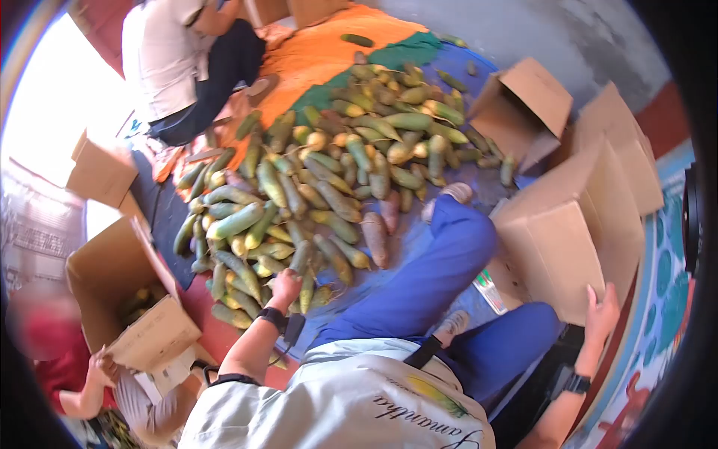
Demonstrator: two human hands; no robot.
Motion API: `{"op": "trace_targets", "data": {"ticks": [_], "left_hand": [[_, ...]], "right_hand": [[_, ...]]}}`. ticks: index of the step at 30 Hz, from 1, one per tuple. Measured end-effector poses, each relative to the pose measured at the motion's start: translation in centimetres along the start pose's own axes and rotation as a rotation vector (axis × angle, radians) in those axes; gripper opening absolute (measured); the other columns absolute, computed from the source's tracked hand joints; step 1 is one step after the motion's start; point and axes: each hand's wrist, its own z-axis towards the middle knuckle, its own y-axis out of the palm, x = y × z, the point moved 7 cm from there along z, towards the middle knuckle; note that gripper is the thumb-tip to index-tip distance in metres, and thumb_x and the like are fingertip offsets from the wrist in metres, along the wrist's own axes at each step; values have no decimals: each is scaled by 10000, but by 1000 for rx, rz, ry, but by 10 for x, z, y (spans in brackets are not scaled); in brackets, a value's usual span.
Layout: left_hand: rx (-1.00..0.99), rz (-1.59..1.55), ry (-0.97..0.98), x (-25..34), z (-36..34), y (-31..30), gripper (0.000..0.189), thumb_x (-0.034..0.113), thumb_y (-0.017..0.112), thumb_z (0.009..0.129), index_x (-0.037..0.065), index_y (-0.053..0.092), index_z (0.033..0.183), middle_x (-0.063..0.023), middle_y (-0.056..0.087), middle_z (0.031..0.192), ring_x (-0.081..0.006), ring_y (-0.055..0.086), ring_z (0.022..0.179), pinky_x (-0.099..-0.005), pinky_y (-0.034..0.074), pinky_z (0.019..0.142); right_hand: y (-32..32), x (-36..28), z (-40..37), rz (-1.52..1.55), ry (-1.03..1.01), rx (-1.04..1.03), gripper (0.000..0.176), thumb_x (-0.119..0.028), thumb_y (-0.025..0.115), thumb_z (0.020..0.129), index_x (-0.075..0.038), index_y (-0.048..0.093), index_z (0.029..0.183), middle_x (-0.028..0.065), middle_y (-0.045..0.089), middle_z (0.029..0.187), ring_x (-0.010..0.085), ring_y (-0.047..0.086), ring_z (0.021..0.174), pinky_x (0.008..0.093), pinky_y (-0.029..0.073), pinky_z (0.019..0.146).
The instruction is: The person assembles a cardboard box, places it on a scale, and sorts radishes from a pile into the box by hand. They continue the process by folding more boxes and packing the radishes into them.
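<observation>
My left hand (286, 288) is closed around the near end of a long green radish (301, 257) at the front edge of a large heap of green radishes (329, 176). Some radishes in the heap have yellowish ends, and a few look reddish brown. My right hand (600, 310) grips the near edge of an open cardboard box (550, 232), which stands to the right of my legs. The inside of this box is mostly hidden from me.
More open cardboard boxes (527, 105) stand at the right. At the left, a co-worker (60, 359) holds the flap of a box (101, 277) with radishes inside. Another person (168, 63) crouches at upper left. Orange (314, 56) and blue sheets lie under the heap.
</observation>
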Motion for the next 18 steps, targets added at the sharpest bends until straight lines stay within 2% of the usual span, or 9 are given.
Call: {"op": "trace_targets", "data": {"ticks": [2, 4, 5, 8, 10, 13, 14, 15, 18], "left_hand": [[40, 17, 24, 13, -5, -5, 322, 223, 614, 705, 71, 551, 982, -211, 537, 988, -347, 519, 933, -403, 426, 818], [87, 14, 41, 20, -6, -9, 349, 192, 635, 690, 67, 537, 1001, -226, 527, 960, -356, 520, 921, -408, 427, 813], [93, 5, 53, 25, -6, -11, 354, 179, 636, 683, 63, 533, 1000, -223, 524, 961, -364, 519, 909, -412, 427, 804], [128, -24, 169, 40, -5, -15, 355, 147, 627, 675, 56, 524, 1002, -226, 520, 949, -379, 512, 896, -418, 422, 797], [106, -34, 221, 51, -4, -16, 348, 145, 615, 685, 38, 523, 1003, -219, 534, 965, -368, 507, 927, -408, 411, 819], [86, -43, 252, 69, -5, -19, 331, 150, 604, 691, 25, 531, 989, -216, 546, 968, -359, 504, 947, -402, 406, 829], [80, -38, 259, 77, -7, -20, 321, 152, 596, 694, 20, 536, 980, -215, 552, 966, -355, 503, 955, -400, 405, 832], [79, -36, 262, 82, -7, -19, 321, 152, 596, 694, 20, 536, 980, -215, 552, 966, -355, 503, 955, -400, 405, 832], [56, -50, 277, 87, -9, -16, 308, 163, 576, 702, 20, 546, 973, -215, 559, 951, -354, 508, 946, -399, 406, 832]], "right_hand": [[-4, -6, 2, 39, -50, 3, 392, -213, 695, 685, -11, 534, 980, 189, 572, 883, 362, 542, 818, 399, 434, 701], [-18, -19, -2, 38, -132, 129, 406, -176, 703, 668, -27, 533, 1005, 166, 563, 925, 339, 536, 862, 378, 428, 742], [-22, -23, -2, 58, -81, 78, 441, -150, 707, 658, -25, 523, 1039, 153, 548, 973, 328, 525, 895, 370, 423, 772], [-37, -29, -14, 94, -37, 111, 459, -128, 703, 657, -15, 514, 1060, 146, 540, 1011, 319, 516, 912, 373, 420, 782], [-48, -32, -26, 59, -68, 264, 442, -120, 678, 682, -7, 510, 1075, 148, 533, 1037, 317, 510, 924, 383, 416, 791], [-40, -39, -55, 109, -180, 314, 405, -111, 648, 707, -8, 511, 1073, 153, 535, 1036, 324, 507, 926, 395, 414, 791], [-33, -46, -63, 146, -188, 272, 375, -108, 633, 715, -9, 517, 1057, 156, 533, 1028, 332, 508, 923, 403, 414, 788], [-28, -54, -69, 175, -255, 284, 345, -100, 637, 709, -9, 525, 1022, 152, 537, 989, 328, 517, 889, 400, 421, 767], [-11, -63, -76, 251, -255, 215, 257, -81, 630, 718, -8, 538, 946, 139, 534, 879, 314, 525, 800, 386, 432, 709]]}}
